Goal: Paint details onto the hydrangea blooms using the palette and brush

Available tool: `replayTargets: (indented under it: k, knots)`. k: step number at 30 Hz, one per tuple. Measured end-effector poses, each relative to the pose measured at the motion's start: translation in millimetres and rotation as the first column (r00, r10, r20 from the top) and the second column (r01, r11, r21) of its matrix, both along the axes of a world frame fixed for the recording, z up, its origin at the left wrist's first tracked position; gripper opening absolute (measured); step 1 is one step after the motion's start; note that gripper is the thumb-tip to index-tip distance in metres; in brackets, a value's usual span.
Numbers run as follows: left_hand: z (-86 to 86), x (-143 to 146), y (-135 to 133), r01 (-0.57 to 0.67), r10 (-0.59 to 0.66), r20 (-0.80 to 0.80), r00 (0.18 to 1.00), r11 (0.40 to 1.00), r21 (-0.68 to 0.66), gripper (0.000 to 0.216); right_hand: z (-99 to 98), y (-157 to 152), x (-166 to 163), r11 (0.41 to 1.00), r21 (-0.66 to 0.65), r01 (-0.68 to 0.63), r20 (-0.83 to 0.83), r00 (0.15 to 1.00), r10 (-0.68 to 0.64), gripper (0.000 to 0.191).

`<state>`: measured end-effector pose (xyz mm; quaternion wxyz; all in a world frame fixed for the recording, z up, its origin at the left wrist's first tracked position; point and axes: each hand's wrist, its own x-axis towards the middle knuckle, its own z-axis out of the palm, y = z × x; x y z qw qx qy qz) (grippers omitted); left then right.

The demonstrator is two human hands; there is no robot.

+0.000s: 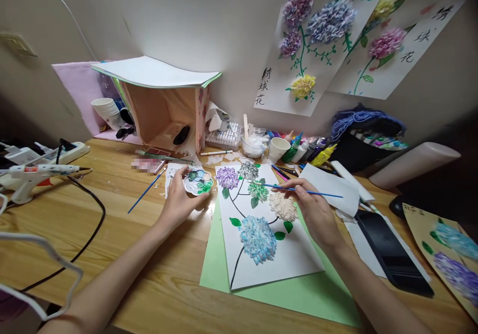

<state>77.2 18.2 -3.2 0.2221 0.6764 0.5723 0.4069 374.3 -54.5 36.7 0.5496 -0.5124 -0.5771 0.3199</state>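
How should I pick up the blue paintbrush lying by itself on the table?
Pinch the spare blue paintbrush near the middle of its thin handle, coming straight down from above. It lies flat and slanted on the bare wooden table, left of the left hand holding the palette, with open space around it.

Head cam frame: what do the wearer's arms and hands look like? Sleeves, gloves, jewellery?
Both forearms are bare up to the frame edge, no sleeves in view. The left hand and right hand wear no gloves. No rings, watch, bracelets or markings are visible on either hand or wrist.
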Motion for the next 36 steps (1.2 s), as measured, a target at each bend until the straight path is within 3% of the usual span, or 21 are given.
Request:
replayTargets:
  k: [6,13,26,30,36]
  knots:
    - [-6.8,2.7,-2.1,-0.010,0.010,-0.113,0.994,1.000,-0.006,0.079,-3.0,16.7,-33.6,0.979,-0.153,-0.134,0.322,0.930,0.178,0.030]
    - [-11.8,5.5,-4.9,0.009,-0.009,-0.131,0.991,1.000,-0.002,0.078,-11.6,31.3,-52.3,0.975,-0.137,-0.175,0.506,0.834,0.220,0.029]
    - [-9.1,4.9,-4.4,-0.012,0.009,-0.141,0.990,1.000,-0.021,0.077,-4.6,36.8,-53.3,0.981,-0.122,-0.149,0.544,0.817,0.192,0.033]
    - [-9.8,4.2,-2.8,-0.022,0.021,-0.149,0.989,1.000,-0.007,0.076,-3.4,36.7,-54.0,0.968,-0.174,-0.184,0.552,0.796,0.250,0.033]
    - [-12.5,-6.9,-0.1,-0.049,0.042,-0.191,0.981,0.998,-0.035,0.077,10.8,28.6,-44.8,0.989,-0.055,-0.135,0.502,0.853,0.145,0.030]
